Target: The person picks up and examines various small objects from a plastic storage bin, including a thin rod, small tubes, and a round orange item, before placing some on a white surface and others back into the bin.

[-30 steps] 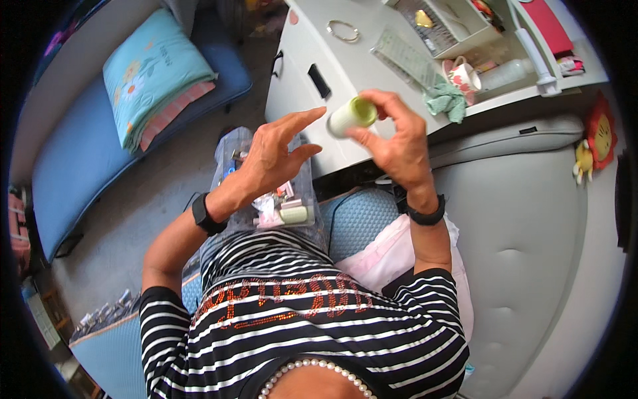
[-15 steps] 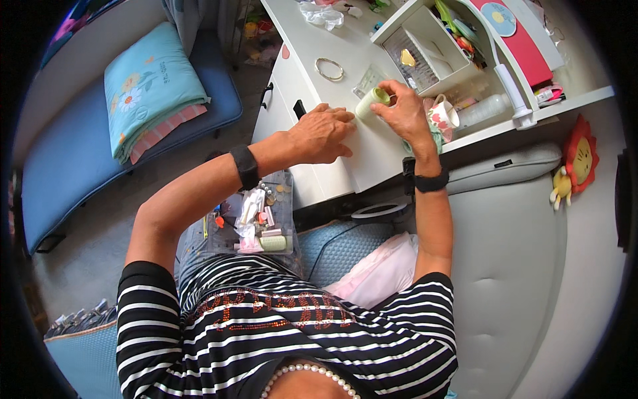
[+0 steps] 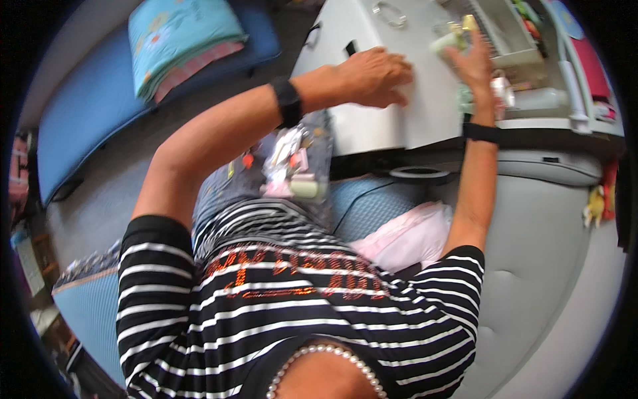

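Observation:
A pale green hollow cylinder (image 3: pixel 445 44), resembling a hair roller, is on the white desk (image 3: pixel 438 113). My right hand (image 3: pixel 476 65) is just right of it, blurred, with fingers apart and the thumb close to the cylinder's side. Over the desk's left edge hovers my left hand (image 3: pixel 375 76), palm down, fingers loosely bent and apart, holding nothing. On my lap lies a clear tray (image 3: pixel 322 156) of small things, among them another pale green roller (image 3: pixel 304 189) and pink pieces. A bracelet (image 3: pixel 389 14) lies on the desk.
To the right of my hand are a clear bottle (image 3: pixel 539 100), a cup (image 3: pixel 500 92) and a white organizer box (image 3: pixel 522 58). A blue bench (image 3: pixel 93 116) with a folded quilt (image 3: pixel 183 43) stands at left. A grey padded headboard (image 3: pixel 531 253) runs along the right.
The view has shifted, so the desk appears farther up and right. My right fingers, earlier around the green cylinder, are now spread beside it. My left hand has drawn back from it.

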A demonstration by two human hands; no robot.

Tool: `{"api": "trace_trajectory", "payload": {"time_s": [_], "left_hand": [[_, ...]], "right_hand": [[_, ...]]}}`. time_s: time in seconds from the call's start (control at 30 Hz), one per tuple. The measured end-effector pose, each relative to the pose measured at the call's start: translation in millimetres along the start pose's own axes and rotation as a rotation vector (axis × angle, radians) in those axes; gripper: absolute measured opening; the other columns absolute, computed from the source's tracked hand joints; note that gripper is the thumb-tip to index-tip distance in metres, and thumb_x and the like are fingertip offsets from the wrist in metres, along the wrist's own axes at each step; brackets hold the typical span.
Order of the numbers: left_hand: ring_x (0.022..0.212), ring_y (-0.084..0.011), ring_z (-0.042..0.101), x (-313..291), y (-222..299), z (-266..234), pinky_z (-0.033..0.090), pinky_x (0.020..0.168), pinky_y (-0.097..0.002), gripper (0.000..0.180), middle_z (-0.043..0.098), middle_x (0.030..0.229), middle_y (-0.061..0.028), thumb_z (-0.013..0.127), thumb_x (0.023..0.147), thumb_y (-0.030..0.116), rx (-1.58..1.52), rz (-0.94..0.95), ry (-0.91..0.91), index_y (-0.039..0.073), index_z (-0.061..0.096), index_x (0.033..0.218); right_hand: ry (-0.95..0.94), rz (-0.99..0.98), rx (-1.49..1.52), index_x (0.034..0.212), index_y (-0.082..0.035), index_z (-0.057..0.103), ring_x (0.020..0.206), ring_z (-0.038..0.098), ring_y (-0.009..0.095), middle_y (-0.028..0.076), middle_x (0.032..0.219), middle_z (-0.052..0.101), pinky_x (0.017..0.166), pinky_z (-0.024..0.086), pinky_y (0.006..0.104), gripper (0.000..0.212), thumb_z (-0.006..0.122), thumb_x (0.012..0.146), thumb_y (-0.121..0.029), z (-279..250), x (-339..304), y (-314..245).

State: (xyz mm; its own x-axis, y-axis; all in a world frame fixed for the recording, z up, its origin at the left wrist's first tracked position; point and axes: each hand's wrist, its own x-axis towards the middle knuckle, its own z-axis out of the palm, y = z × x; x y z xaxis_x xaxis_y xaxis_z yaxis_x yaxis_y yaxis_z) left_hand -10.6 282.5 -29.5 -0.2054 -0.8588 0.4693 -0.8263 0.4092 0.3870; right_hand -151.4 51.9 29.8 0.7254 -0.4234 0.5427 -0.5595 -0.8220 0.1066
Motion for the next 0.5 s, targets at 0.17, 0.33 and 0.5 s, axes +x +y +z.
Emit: {"api": "trace_trajectory", "payload": {"time_s": [0.17,0.33,0.5], "left_hand": [[0.112,-0.0302,0.056,-38,-5,-6,0.046,0.094,-0.0374,0.038,0.053,0.13,-0.0147,0.068,0.079,0.011,-0.045,-0.051,0.11,0.003,0.061,0.115],[0.089,-0.029,0.066,-122,-4,-29,0.054,0.076,-0.0343,0.025,0.065,0.106,-0.0174,0.068,0.078,0.006,-0.147,-0.33,-0.179,0.0,0.067,0.103],[0.081,-0.0294,0.066,-200,22,-8,0.053,0.071,-0.0361,0.023,0.067,0.09,-0.015,0.071,0.075,0.008,-0.164,-0.551,-0.494,0.002,0.068,0.097]], "right_hand": [[-0.113,0.157,0.597,0.112,-0.003,0.061,0.074,0.061,0.014,0.009,0.083,0.065,0.067,0.048,0.0251,0.031,0.067,0.084,-0.014,-90,-50,-93],[-0.604,-0.047,0.932,0.098,-0.001,0.063,0.073,0.064,0.023,0.014,0.089,0.064,0.067,0.05,0.0309,0.021,0.066,0.077,-0.002,-84,-137,-181],[-0.746,-0.33,0.896,0.094,-0.001,0.058,0.079,0.058,0.037,0.019,0.083,0.058,0.07,0.047,0.0434,0.021,0.059,0.074,-0.001,4,-208,-220]]}}
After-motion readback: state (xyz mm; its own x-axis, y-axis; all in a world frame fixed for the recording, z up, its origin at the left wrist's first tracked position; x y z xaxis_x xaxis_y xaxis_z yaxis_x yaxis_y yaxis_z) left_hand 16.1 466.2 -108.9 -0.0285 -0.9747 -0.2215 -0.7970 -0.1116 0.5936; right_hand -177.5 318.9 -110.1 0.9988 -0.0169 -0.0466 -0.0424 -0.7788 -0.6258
